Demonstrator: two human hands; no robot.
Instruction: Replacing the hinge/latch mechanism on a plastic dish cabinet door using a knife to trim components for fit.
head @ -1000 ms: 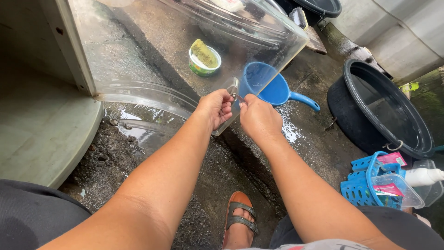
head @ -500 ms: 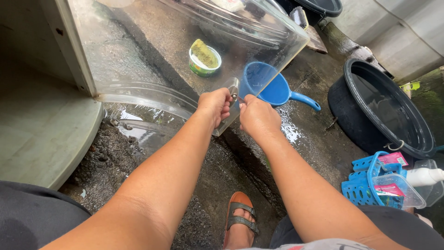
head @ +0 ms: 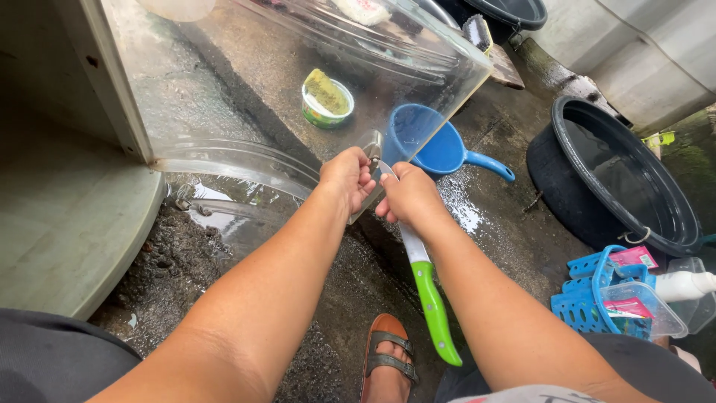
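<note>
A large clear curved plastic panel [head: 298, 97] leans over wet concrete ground [head: 514, 231]. The left hand [head: 347, 176] pinches its small metal fitting [head: 372, 143] at the lower edge. The right hand [head: 407, 198] clenches the blade of a green-handled knife [head: 429, 295], tip at that fitting, which looks not yet freed; a blue plastic scoop [head: 436, 143] lies beyond

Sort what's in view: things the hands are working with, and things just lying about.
In hand: left hand, right hand, green-handled knife, clear plastic tank.

Lying about: blue dipper, green sponge tub, black basin, blue basket, sandal.
</note>
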